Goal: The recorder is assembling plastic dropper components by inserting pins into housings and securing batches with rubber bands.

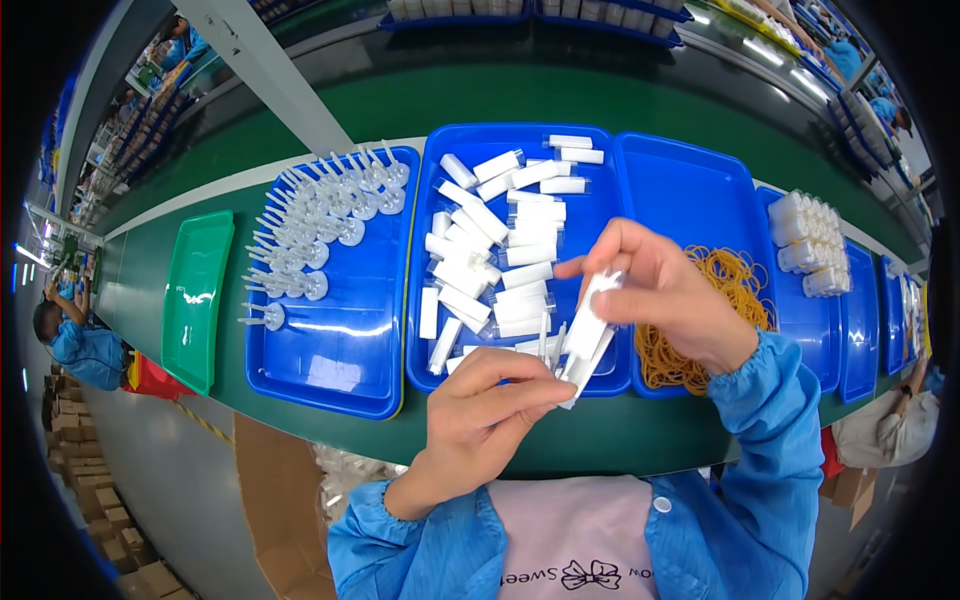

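In front of my chest, over the near edge of the middle blue tray (592, 386), I hold a slim white oblong piece (586, 335) tilted up to the right. My left hand (490, 410) pinches its lower end between thumb and fingers. Around its upper end my right hand (660, 300) is closed, index finger bent over the top. A narrow white strip stands off from the piece near its lower end. Many similar white oblong pieces (465, 275), some with clear plastic at the ends, lie loosely in the middle tray.
Left stand a blue tray (330, 365) of clear stemmed plastic parts (318, 250) and a green tray (198, 300). Right is a blue tray (690, 180) with tan rubber bands (690, 345), then white cylindrical parts (808, 240). Below left is an open cardboard box (275, 500). Co-workers sit at both sides.
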Available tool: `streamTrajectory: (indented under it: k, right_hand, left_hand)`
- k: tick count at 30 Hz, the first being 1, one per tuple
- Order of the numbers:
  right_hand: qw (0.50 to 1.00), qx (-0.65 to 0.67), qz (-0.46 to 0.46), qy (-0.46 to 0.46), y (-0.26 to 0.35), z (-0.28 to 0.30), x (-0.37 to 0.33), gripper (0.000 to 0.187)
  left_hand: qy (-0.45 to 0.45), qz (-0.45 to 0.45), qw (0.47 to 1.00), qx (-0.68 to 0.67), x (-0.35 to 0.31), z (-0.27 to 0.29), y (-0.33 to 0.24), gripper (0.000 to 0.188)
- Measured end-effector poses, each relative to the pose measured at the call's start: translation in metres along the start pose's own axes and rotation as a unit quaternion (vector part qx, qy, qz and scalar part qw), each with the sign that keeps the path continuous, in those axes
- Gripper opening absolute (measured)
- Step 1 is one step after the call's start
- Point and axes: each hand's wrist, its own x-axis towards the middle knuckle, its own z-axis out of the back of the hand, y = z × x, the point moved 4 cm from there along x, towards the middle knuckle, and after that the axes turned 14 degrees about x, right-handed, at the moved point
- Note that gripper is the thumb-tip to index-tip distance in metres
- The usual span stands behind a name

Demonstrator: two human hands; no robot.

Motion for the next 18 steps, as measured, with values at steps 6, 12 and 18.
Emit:
streamTrajectory:
  k: [6,12,18]
  right_hand:
    - [1.000,-0.012,0.006,0.011,-0.020,-0.019,-0.009,0.029]
    - [0.978,-0.192,0.059,0.062,-0.003,-0.011,0.031,0.030]
    - [0.691,-0.686,0.227,0.013,-0.032,-0.005,0.089,0.011]
  left_hand:
    - [-0.189,0.136,0.966,-0.113,-0.012,-0.002,0.001,0.025]
    - [-0.089,0.210,0.959,-0.165,-0.031,-0.003,0.041,0.021]
    - [-0.183,0.197,0.947,-0.176,-0.034,0.015,0.058,0.021]
